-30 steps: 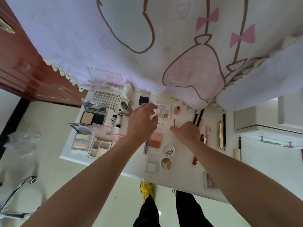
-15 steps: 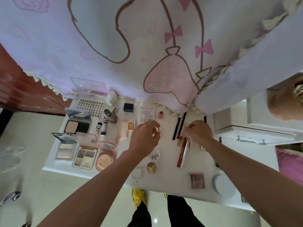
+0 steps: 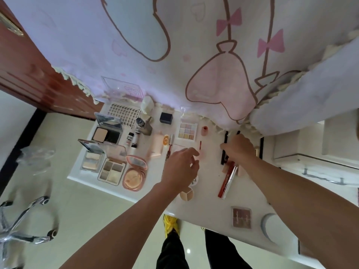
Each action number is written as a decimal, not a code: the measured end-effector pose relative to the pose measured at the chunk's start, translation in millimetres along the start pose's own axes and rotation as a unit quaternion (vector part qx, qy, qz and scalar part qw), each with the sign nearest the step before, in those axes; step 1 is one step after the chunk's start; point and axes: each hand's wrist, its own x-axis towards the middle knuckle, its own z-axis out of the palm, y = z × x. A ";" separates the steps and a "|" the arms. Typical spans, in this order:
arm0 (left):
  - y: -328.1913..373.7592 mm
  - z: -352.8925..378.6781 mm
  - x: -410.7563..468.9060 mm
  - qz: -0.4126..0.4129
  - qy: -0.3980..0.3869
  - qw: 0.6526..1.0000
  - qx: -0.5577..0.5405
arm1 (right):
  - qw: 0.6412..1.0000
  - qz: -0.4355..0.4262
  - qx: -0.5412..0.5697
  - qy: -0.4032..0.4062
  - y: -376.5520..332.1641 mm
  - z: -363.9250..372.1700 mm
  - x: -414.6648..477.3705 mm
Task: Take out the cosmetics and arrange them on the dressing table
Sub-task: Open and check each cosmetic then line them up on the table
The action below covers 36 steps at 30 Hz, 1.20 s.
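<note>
Pencils (image 3: 225, 139), slim and black, lie on the dressing table (image 3: 207, 183) under the right hand (image 3: 240, 150), its grip unclear, left hand (image 3: 179, 167) slack and empty; probably light, stiff, roll-prone, best pinched mid-shaft.

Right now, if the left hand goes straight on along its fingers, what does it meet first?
Probably the thin red stick just past the fingertips of the left hand; height unclear.
</note>
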 end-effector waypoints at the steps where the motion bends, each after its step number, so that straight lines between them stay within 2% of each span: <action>1: -0.9 -0.8 -0.1 -0.003 -0.001 1.000 0.001 | 1.000 -0.003 0.017 -0.002 0.6 -2.4 -3.1; 8: 3.9 -21.4 4.9 0.013 0.011 1.000 0.012 | 0.992 -0.074 0.100 -0.029 23.6 -34.0 -49.9; 11: 12.5 -38.0 12.0 0.021 0.006 1.000 -0.004 | 0.980 -0.119 0.145 -0.070 25.4 -54.2 -81.0; 13: 19.6 -49.4 16.7 0.030 0.005 0.999 -0.034 | 0.964 -0.153 0.192 -0.103 21.6 -66.8 -101.2; 16: 31.4 -66.2 21.5 0.046 -0.009 0.996 -0.077 | 0.950 -0.188 0.223 -0.110 8.7 -84.3 -130.6; 22: 43.8 -90.3 14.2 0.055 -0.151 0.966 -0.200 | 0.929 -0.220 0.280 -0.097 -14.0 -99.1 -173.3; 28: 35.1 -114.9 3.0 0.030 -0.143 0.925 -0.351 | 0.904 -0.200 0.374 -0.054 -14.0 -107.8 -194.5; 30: 31.8 -120.0 -2.1 0.039 -0.155 0.929 -0.335 | 0.901 -0.202 0.381 -0.042 -13.3 -108.2 -200.6; 33: 29.8 -123.9 -12.1 0.086 -0.181 0.950 -0.239 | 0.896 -0.214 0.386 -0.045 -21.3 -103.9 -210.6; 36: 30.9 -127.3 -19.2 0.106 -0.176 0.953 -0.224 | 0.885 -0.202 0.419 -0.021 -29.6 -101.4 -214.1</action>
